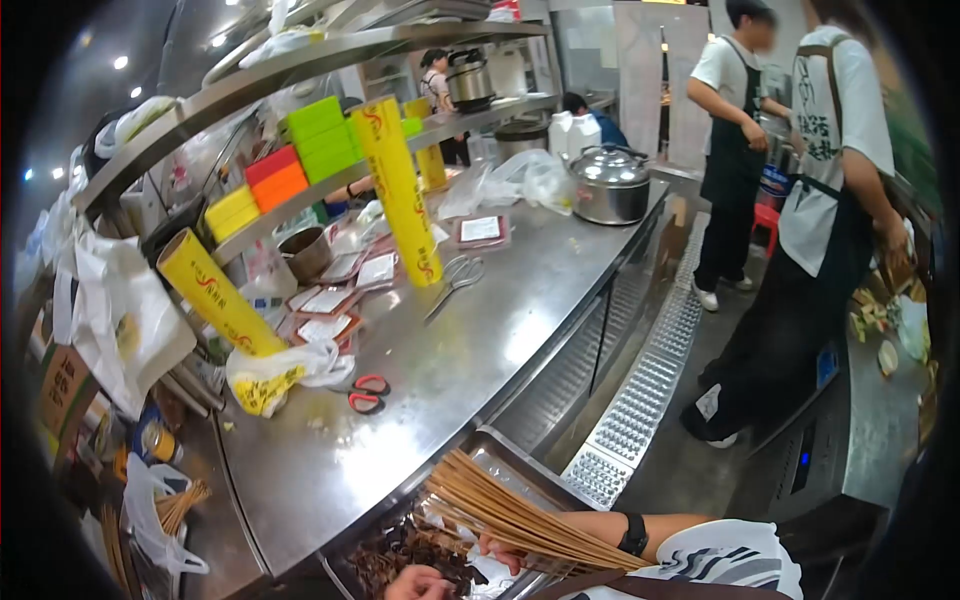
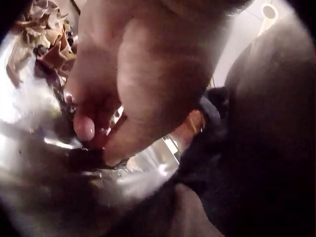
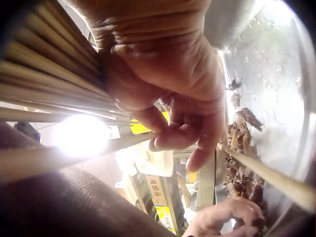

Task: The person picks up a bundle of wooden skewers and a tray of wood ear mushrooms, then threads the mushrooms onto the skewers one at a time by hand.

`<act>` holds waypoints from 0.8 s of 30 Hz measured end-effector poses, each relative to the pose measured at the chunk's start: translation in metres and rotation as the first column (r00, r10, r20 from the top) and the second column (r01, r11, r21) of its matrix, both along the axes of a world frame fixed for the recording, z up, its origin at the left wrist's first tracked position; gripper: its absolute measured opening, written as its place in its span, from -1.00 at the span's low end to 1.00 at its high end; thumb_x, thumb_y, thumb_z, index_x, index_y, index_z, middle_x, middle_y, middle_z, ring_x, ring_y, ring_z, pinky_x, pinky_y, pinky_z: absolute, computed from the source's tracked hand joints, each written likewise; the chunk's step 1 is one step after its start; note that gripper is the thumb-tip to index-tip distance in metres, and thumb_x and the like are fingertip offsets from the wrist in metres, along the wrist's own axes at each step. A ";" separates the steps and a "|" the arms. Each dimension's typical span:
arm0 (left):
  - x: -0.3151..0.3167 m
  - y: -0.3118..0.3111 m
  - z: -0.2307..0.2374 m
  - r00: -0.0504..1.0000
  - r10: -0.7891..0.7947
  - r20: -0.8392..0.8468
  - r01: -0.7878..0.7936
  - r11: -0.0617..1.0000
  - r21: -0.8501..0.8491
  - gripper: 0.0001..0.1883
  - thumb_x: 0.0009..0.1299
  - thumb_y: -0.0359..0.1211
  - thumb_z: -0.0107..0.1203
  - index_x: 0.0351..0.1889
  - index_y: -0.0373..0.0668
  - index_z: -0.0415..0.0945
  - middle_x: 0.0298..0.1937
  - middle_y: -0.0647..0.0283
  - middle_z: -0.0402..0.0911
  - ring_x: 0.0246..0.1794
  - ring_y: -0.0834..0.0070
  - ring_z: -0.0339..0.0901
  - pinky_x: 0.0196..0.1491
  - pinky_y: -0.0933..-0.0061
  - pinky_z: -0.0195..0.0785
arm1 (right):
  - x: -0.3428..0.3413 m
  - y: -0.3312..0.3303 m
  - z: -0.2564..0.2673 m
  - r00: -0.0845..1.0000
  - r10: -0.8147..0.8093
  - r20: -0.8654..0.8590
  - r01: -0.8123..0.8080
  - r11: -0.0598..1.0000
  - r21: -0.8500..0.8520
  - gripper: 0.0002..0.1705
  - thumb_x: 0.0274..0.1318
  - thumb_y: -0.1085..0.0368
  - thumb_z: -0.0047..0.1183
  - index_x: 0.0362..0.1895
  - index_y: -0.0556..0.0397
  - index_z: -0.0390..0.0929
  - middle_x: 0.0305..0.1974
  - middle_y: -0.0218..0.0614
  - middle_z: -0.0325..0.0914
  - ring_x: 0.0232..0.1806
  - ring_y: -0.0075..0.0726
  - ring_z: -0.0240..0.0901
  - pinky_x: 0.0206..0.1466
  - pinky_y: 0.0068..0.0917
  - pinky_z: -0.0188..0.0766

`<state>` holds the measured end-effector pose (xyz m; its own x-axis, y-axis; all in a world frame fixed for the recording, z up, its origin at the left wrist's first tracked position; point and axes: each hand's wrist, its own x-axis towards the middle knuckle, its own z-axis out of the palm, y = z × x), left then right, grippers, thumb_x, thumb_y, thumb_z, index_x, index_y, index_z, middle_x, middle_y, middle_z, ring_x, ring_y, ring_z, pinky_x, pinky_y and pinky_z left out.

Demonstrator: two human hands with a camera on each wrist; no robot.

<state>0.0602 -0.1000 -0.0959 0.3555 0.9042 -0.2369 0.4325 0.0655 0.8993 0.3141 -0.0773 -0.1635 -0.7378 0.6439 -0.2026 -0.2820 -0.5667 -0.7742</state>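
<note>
Over a metal tray of dark brown food pieces (image 1: pixel 395 550), both hands work low in the head view. The right hand (image 1: pixel 502 552) holds a thick bundle of thin wooden sticks (image 1: pixel 510 510), which fans back over the forearm. In the right wrist view its fingers (image 3: pixel 170 133) are curled, with one stick running to the fingertips; another stick (image 3: pixel 271 177) crosses the tray. The left hand (image 1: pixel 420 582) is beside it, above the pieces. Its thumb and finger pinch a dark wet piece (image 2: pixel 89 159) in the left wrist view; the piece's shape is blurred.
Red-handled scissors (image 1: pixel 368 393), metal scissors (image 1: pixel 456 287), yellow rolls (image 1: pixel 398 190) and labelled packs (image 1: pixel 326 300) lie or stand on the steel counter (image 1: pixel 480 350). A lidded pot (image 1: pixel 610 185) stands at the far end. Two people stand at the right, beyond the floor grate (image 1: pixel 640 400).
</note>
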 end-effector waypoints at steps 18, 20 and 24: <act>0.034 0.052 0.005 0.533 0.577 0.619 -0.491 0.806 -0.329 -0.89 0.42 -0.43 -0.05 -0.15 -0.24 0.38 -0.19 0.17 0.59 -0.22 0.43 0.61 -0.20 0.49 0.51 | -0.006 -0.020 0.072 0.945 -0.093 0.313 0.092 0.996 0.019 -0.86 0.19 0.40 -0.05 -0.24 0.25 0.48 -0.57 -0.29 0.48 -0.51 -0.44 0.44 -0.43 -0.57 0.39; 0.036 0.052 0.005 0.542 0.594 0.595 -0.510 0.795 -0.329 -0.88 0.42 -0.43 -0.05 -0.13 -0.24 0.38 -0.21 0.18 0.58 -0.22 0.43 0.61 -0.21 0.49 0.51 | -0.007 -0.021 0.076 0.942 -0.116 0.315 0.115 0.993 0.021 -0.86 0.19 0.40 -0.05 -0.25 0.24 0.48 -0.57 -0.31 0.47 -0.50 -0.46 0.44 -0.42 -0.58 0.37; 0.040 0.050 0.009 0.530 0.601 0.599 -0.524 0.787 -0.325 -0.87 0.42 -0.43 -0.04 -0.13 -0.26 0.39 -0.22 0.17 0.59 -0.22 0.44 0.61 -0.20 0.49 0.51 | -0.010 -0.022 0.082 0.913 -0.134 0.384 0.145 0.990 0.001 -0.84 0.18 0.36 -0.03 -0.25 0.23 0.48 -0.58 -0.33 0.47 -0.50 -0.49 0.43 -0.43 -0.61 0.34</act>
<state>0.1001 -0.0504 -0.0871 -0.1278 0.9586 -0.2546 -0.4048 0.1839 0.8957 0.3043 -0.0996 -0.0814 -0.5038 0.7246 -0.4703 -0.0449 -0.5657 -0.8234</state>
